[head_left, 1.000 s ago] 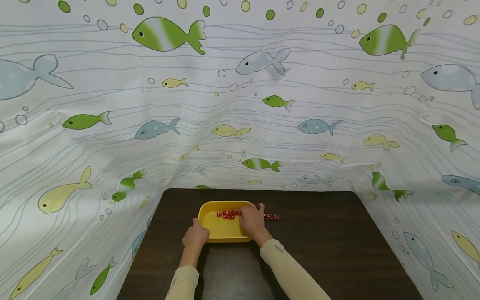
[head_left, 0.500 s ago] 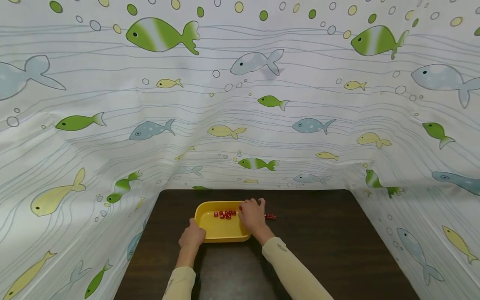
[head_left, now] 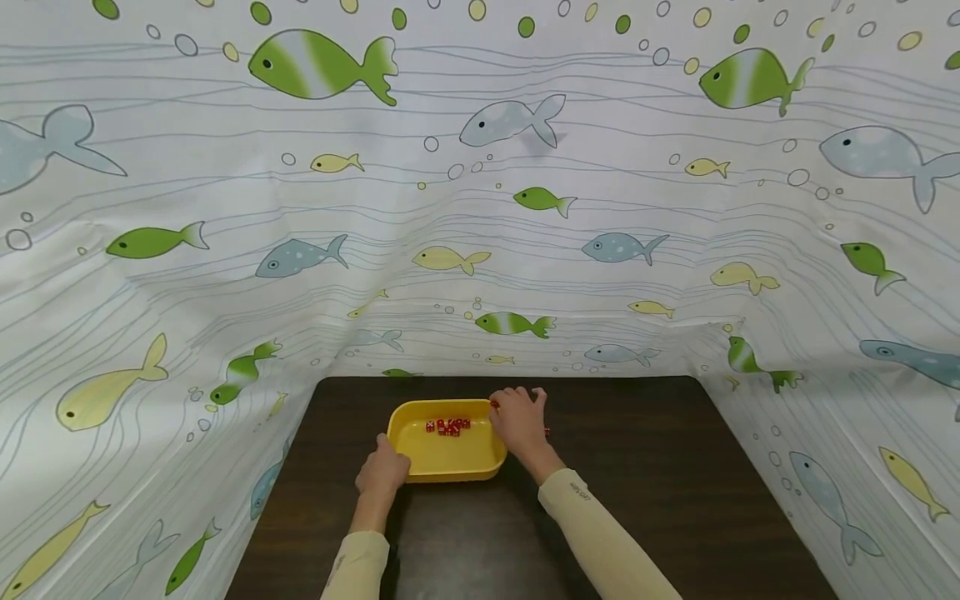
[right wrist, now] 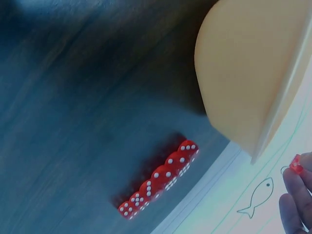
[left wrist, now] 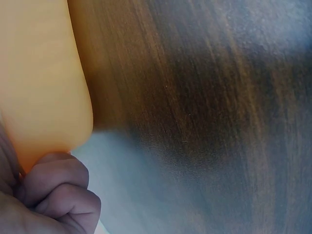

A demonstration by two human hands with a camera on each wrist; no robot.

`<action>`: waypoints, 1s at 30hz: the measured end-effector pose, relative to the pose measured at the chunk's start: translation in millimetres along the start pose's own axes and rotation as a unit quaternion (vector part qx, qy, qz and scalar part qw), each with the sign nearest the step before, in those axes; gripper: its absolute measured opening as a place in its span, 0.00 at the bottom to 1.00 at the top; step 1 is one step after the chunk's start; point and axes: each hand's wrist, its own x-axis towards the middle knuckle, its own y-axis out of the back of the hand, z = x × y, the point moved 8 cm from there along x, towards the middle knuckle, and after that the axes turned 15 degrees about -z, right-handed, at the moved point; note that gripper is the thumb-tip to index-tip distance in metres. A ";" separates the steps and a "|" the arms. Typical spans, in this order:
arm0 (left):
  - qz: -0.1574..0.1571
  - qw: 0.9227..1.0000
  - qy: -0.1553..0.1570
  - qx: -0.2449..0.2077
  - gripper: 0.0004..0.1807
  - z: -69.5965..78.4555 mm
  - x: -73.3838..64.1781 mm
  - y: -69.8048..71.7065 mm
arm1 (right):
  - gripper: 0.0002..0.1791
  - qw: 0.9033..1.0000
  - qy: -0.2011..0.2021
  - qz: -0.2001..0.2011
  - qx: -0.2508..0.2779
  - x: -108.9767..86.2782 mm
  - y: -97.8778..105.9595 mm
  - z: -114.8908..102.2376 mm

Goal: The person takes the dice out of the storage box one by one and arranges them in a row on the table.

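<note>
A person's two bare hands work at a yellow tray (head_left: 450, 460) on a dark brown, wood-grained desk (head_left: 637, 492). The tray is a shallow rectangle with rounded corners, lying flat toward the far side of the desk, a little left of its middle. The left hand (head_left: 382, 468) grips the tray at its near left corner, with fingers curled against the outside. The right hand (head_left: 520, 423) is at the tray's far right corner, pinching one small red die (right wrist: 296, 165) between thumb and finger; how high the die is above the rim is hard to tell. Inside the tray, red dice with white pips form a loose cluster (head_left: 452, 427) toward the far side, with one slightly apart at the left. On the desk to the right of the tray, and apart from it, more red dice stand side by side in a straight row (right wrist: 158, 178); from the head view the right hand hides most of this row. Both forearms come in from the near side in cream sleeves (head_left: 603, 529). A white sheet (head_left: 645, 200) rises beyond the desk and along its left and right sides, printed with green, blue and yellow fish, bubbles and thin wavy lines.
</note>
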 end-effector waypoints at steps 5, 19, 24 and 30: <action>-0.004 1.000 0.007 0.002 0.36 -1.7 1.0 0.0 | 0.10 1.000 -0.003 0.008 0.020 -3.1 5.7 10.6; -0.005 1.000 0.003 -0.003 0.35 -0.1 -1.3 0.2 | 0.10 0.996 -0.038 0.029 0.075 -10.8 15.6 64.2; -0.007 1.000 0.000 0.000 0.35 0.5 -1.8 0.1 | 0.11 0.993 -0.060 0.020 0.095 -15.4 17.5 83.9; -0.005 1.000 -0.001 0.005 0.35 -0.1 -0.7 0.9 | 0.14 0.989 -0.088 -0.006 0.121 -21.4 15.0 109.3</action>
